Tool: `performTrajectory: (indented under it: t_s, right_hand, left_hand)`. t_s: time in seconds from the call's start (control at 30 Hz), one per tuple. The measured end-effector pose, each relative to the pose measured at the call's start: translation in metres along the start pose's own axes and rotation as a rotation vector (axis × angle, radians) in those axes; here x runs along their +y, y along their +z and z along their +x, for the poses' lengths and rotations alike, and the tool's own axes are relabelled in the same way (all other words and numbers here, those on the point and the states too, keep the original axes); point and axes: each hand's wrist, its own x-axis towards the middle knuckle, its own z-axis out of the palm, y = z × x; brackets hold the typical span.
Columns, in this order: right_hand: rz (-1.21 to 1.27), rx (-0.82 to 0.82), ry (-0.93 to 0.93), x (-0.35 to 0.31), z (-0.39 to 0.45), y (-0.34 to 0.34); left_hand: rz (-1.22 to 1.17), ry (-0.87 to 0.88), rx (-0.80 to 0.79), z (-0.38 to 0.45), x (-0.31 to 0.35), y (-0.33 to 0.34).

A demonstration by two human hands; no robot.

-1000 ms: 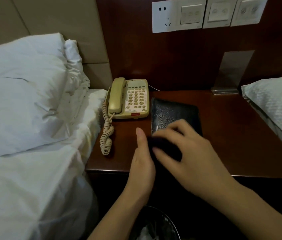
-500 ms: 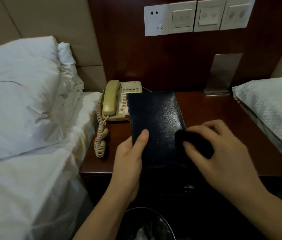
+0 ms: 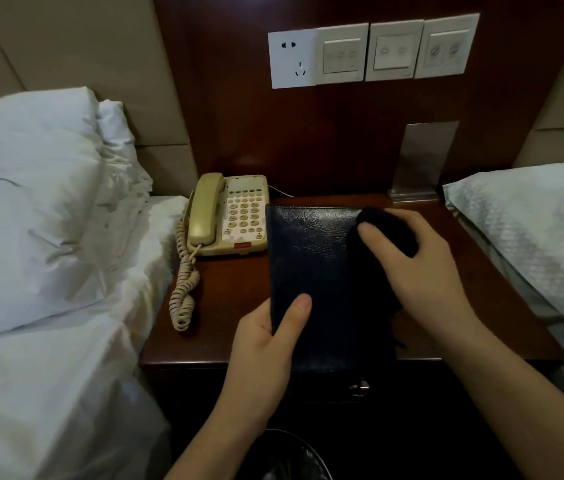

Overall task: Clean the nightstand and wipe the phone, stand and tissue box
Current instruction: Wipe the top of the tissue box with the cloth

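Dark cloth [image 3: 387, 233] bunched in right hand [image 3: 422, 271]; left hand [image 3: 266, 344] grips black folder [image 3: 318, 271]; folder's near-right corner hidden.

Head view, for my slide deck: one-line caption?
Left hand holds dark leather folder; right hand wipes it with dark cloth.

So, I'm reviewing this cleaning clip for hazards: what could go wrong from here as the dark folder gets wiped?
1. The left hand pinches only the near left corner of the dark folder; the right hand pressing the dark cloth at the far corner could twist it loose.
2. The folder's left edge sits close beside the phone, so a leftward stroke might bump it.
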Motion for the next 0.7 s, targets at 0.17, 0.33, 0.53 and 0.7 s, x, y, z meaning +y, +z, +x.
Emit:
performTrajectory:
  t_s: [0.17,0.33,0.53,0.7]
  right_hand:
    - [0.228,-0.111,0.217,0.006,-0.019,0.009]
    - [0.246,-0.195,0.297,0.015,-0.056,0.004]
    - [0.423,-0.002,0.407,0.02,-0.084,0.006]
    - [0.692,0.27,0.533,0.024,-0.095,0.033]
  left_hand:
    - [-0.079,0.0,0.12,0.004,-0.003,0.0]
    - [-0.142,-0.009,0.233,0.005,-0.004,0.0]
    - [-0.18,-0.04,0.283,0.0,-0.007,0.017]
    - [-0.219,-0.039,0.388,-0.011,-0.015,0.046]
